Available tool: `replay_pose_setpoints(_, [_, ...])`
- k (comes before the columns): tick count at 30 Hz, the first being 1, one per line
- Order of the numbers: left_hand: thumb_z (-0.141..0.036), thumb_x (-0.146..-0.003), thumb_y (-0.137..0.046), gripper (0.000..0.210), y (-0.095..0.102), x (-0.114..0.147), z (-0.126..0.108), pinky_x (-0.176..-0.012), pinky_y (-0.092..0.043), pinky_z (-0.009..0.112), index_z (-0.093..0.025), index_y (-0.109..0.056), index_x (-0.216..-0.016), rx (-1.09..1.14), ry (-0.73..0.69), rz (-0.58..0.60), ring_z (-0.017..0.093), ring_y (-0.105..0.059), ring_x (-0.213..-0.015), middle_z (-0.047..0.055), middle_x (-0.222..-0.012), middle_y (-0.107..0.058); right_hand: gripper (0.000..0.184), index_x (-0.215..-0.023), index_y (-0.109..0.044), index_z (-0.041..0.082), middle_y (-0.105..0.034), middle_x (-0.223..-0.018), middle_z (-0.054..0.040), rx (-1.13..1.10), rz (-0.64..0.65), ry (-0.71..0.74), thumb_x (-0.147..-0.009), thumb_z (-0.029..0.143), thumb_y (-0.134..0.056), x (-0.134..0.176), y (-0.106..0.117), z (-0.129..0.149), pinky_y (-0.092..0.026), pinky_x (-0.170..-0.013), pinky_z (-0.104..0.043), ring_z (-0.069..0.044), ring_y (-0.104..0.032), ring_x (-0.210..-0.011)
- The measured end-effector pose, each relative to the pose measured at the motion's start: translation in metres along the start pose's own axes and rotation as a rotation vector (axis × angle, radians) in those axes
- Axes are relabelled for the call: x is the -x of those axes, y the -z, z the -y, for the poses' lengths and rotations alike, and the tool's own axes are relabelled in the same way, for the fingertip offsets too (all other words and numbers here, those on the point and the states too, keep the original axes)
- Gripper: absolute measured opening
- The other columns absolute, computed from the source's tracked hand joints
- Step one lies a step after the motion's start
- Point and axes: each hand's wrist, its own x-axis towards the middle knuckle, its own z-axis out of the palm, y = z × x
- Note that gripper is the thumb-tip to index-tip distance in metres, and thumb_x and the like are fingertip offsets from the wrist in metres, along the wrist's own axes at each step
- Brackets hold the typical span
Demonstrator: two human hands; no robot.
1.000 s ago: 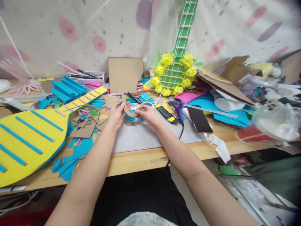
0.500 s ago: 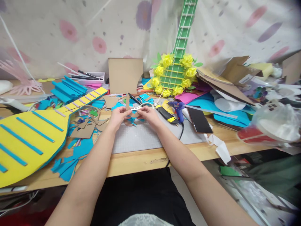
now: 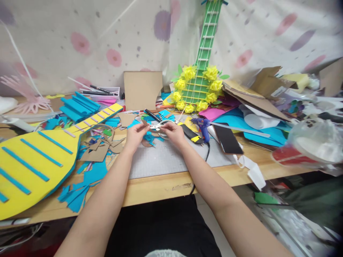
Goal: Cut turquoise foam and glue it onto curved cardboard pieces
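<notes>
My right hand (image 3: 173, 133) is closed on a pair of scissors (image 3: 155, 126) with pale handles, its blades pointing left. Between the fingertips of my left hand (image 3: 134, 135) is a small brown cardboard piece (image 3: 145, 122), held at the blades. Whether the blades are cutting into it is too small to tell. Both hands are over the grey cutting mat (image 3: 158, 164), with blue paper scraps (image 3: 149, 137) just below them. A black marker (image 3: 153, 115) lies behind the hands. To the right of my right hand are a yellow-and-black utility knife (image 3: 191, 134) and a blue glue gun (image 3: 203, 129).
A yellow paper guitar shape (image 3: 34, 160) covers the table's left. At the back, a green guitar shape (image 3: 199, 85) with yellow flowers stands by an upright cardboard sheet (image 3: 143, 90). A phone (image 3: 227, 138) and a red-and-white bucket (image 3: 302, 148) are on the right.
The cardboard strip that stood upright above my left fingers is now tilted and shows less. The scissors stay in my right hand. The whole view has shifted slightly.
</notes>
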Motion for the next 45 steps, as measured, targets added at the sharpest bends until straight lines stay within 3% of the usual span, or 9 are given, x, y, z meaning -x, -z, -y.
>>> replay_pose_setpoints(5, [-0.041, -0.058, -0.077, 0.039, 0.0, 0.002, -0.005, -0.082, -0.049, 0.034, -0.017, -0.072, -0.088, 0.049, -0.075, 0.004, 0.02, -0.064, -0.088, 0.008, -0.094, -0.071, 0.009, -0.071, -0.066, 0.022, -0.07, -0.091, -0.0032, 0.242, -0.074, 0.293, -0.077, 0.021, -0.06, -0.002, 0.008, 0.003, -0.049, -0.084, -0.035, -0.018, -0.064, -0.088])
replay_pose_setpoints(9, [-0.037, -0.06, -0.076, 0.029, 0.001, 0.0, -0.003, -0.087, -0.048, 0.037, -0.016, -0.073, -0.08, 0.024, -0.095, 0.037, 0.023, -0.064, -0.091, 0.009, -0.092, -0.072, 0.008, -0.073, -0.065, 0.022, -0.07, -0.092, -0.0043, 0.294, -0.133, 0.361, -0.078, 0.019, -0.06, -0.005, 0.013, 0.005, -0.048, -0.085, -0.036, -0.018, -0.063, -0.091])
replay_pose_setpoints(13, [-0.035, -0.065, -0.073, 0.021, 0.004, -0.003, 0.003, -0.094, -0.044, 0.039, -0.019, -0.075, -0.078, -0.069, -0.188, 0.022, 0.024, -0.061, -0.102, 0.009, -0.099, -0.071, 0.004, -0.073, -0.065, 0.022, -0.069, -0.084, -0.0028, 0.369, -0.152, 0.348, -0.075, 0.019, -0.063, -0.006, 0.014, 0.005, -0.045, -0.088, -0.038, -0.02, -0.061, -0.089])
replay_pose_setpoints(16, [-0.034, -0.063, -0.074, 0.02, 0.004, -0.003, 0.003, -0.098, -0.042, 0.038, -0.019, -0.075, -0.077, -0.149, -0.24, 0.032, 0.024, -0.06, -0.105, 0.01, -0.102, -0.07, 0.005, -0.078, -0.066, 0.021, -0.067, -0.079, -0.0021, 0.345, -0.163, 0.211, -0.076, 0.021, -0.061, -0.004, 0.013, 0.004, -0.048, -0.074, -0.034, -0.017, -0.059, -0.071])
replay_pose_setpoints(18, [-0.034, -0.06, -0.077, 0.024, 0.003, -0.001, 0.001, -0.095, -0.044, 0.039, -0.017, -0.075, -0.078, -0.155, -0.203, 0.055, 0.025, -0.061, -0.102, 0.011, -0.1, -0.07, 0.008, -0.08, -0.065, 0.021, -0.066, -0.08, -0.0018, 0.27, -0.172, 0.165, -0.076, 0.021, -0.058, -0.003, 0.011, 0.003, -0.05, -0.071, -0.031, -0.015, -0.06, -0.068])
replay_pose_setpoints(23, [-0.035, -0.056, -0.079, 0.035, -0.001, 0.005, -0.005, -0.081, -0.051, 0.037, -0.014, -0.074, -0.083, -0.083, 0.02, 0.062, 0.022, -0.066, -0.081, 0.009, -0.086, -0.071, 0.007, -0.08, -0.061, 0.021, -0.066, -0.085, -0.0028, 0.111, -0.155, 0.185, -0.076, 0.021, -0.056, -0.004, 0.009, 0.001, -0.051, -0.081, -0.032, -0.016, -0.063, -0.08])
replay_pose_setpoints(27, [-0.037, -0.051, -0.082, 0.038, -0.001, 0.006, -0.008, -0.076, -0.053, 0.035, -0.013, -0.073, -0.078, 0.07, 0.16, 0.056, 0.022, -0.067, -0.079, 0.008, -0.078, -0.071, 0.006, -0.078, -0.06, 0.022, -0.066, -0.088, -0.0032, 0.066, -0.134, 0.176, -0.075, 0.02, -0.056, -0.004, 0.009, 0.0, -0.052, -0.084, -0.033, -0.016, -0.063, -0.083])
replay_pose_setpoints(35, [-0.037, -0.055, -0.081, 0.034, -0.001, 0.003, -0.007, -0.075, -0.056, 0.033, -0.012, -0.071, -0.076, 0.084, 0.185, 0.04, 0.021, -0.068, -0.08, 0.007, -0.078, -0.07, 0.006, -0.077, -0.06, 0.021, -0.065, -0.087, -0.0046, -0.002, -0.131, 0.179, -0.073, 0.018, -0.057, -0.003, 0.008, 0.0, -0.052, -0.084, -0.034, -0.017, -0.064, -0.084])
replay_pose_setpoints(45, [-0.017, -0.064, -0.072, 0.014, 0.0, 0.006, -0.016, -0.067, -0.055, 0.027, -0.012, -0.065, -0.076, 0.122, 0.264, 0.04, 0.016, -0.068, -0.07, 0.005, -0.073, -0.068, 0.009, -0.075, -0.057, 0.02, -0.064, -0.088, -0.0044, -0.033, -0.083, 0.186, -0.072, 0.015, -0.051, -0.004, 0.008, -0.001, -0.05, -0.087, -0.035, -0.017, -0.062, -0.09])
